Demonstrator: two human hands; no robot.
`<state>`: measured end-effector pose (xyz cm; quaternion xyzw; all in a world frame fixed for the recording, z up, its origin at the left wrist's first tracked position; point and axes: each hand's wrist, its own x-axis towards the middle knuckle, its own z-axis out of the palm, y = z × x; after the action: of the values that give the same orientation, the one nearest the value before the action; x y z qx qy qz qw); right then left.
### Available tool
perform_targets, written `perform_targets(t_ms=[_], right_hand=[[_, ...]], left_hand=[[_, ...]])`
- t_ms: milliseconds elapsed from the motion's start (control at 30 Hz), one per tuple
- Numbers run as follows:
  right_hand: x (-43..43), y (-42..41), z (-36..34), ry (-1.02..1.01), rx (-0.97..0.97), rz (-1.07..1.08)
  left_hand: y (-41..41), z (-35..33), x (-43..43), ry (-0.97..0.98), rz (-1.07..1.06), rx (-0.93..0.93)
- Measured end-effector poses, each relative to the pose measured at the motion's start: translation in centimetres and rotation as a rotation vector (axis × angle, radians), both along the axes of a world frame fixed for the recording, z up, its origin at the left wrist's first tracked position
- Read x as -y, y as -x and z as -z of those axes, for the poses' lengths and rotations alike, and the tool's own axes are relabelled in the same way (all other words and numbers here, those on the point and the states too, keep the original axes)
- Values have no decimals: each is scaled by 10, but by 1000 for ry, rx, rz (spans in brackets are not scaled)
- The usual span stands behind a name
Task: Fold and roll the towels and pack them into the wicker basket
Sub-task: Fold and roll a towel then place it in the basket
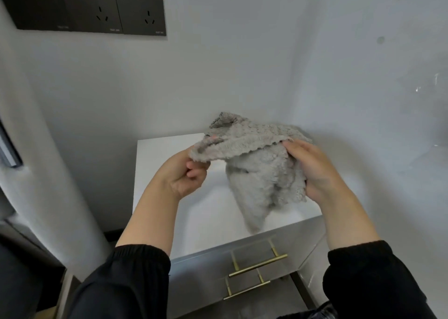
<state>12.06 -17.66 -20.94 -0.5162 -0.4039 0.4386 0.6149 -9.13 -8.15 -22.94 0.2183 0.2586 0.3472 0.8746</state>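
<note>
A grey towel (pixel 254 170) was held in the air above a white desk (pixel 164 173), its scalloped top edge stretched left to right. One end was pinched by the left hand (pixel 186 173), the other gripped by the right hand (pixel 312 170); the rest hung bunched nearer the right. No basket was seen.

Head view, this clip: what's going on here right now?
A person holds a grey fluffy towel in the air with both hands above a white-topped cabinet. The left hand pinches one edge of the towel; the right hand grips the other side, and the rest of the cloth hangs bunched below. The towel is not yet folded or rolled. No wicker basket is in view. The cabinet's drawers have gold bar handles.
</note>
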Motion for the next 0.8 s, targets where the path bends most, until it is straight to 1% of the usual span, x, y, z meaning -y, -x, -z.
perform_targets(t_ms=[33,67,100,133,167,200,233,267,300,333,400,433,467,500,567,600,733,800], right_hand=[[1,0,-5,-40,22,-14],[4,1,-9,-100,80,-25],[7,1,-13,-163,171,-47],[10,3,-18,-217,279,-125],[15,8,-22,-249,349,-273],[20,12,-24,-239,396,-449],[23,15,-24,-200,413,-607],[24,17,-22,-139,407,-683],[22,19,-16,-63,418,-647],[16,19,-7,6,496,-534],[3,19,13,96,835,-208],[-3,17,22,135,994,-132],[-6,15,28,189,1101,-135],[-6,14,32,266,1159,-192],[-5,15,34,393,1186,-321],[-4,16,33,420,1205,-349],[-3,16,34,445,1269,-306],[-3,10,33,496,1300,-370]], left_hand=[[2,-1,-2,64,38,166],[4,-3,-3,90,31,289],[3,-6,-1,92,-17,335],[3,-5,-2,88,-96,306],[3,-3,-3,92,-187,224],[4,0,-3,111,-281,99],[7,5,-4,139,-362,-38],[13,13,-8,154,-439,-183],[19,19,-12,152,-499,-306],[24,24,-16,123,-533,-399],[30,26,-19,8,-500,-534],[29,24,-18,-63,-453,-608],[28,23,-17,-145,-398,-703],[26,23,-17,-231,-339,-815],[22,27,-15,-389,-261,-1021],[21,29,-12,-462,-233,-1094],[13,34,-9,-708,-114,-1291],[11,34,-9,-769,-50,-1370]])
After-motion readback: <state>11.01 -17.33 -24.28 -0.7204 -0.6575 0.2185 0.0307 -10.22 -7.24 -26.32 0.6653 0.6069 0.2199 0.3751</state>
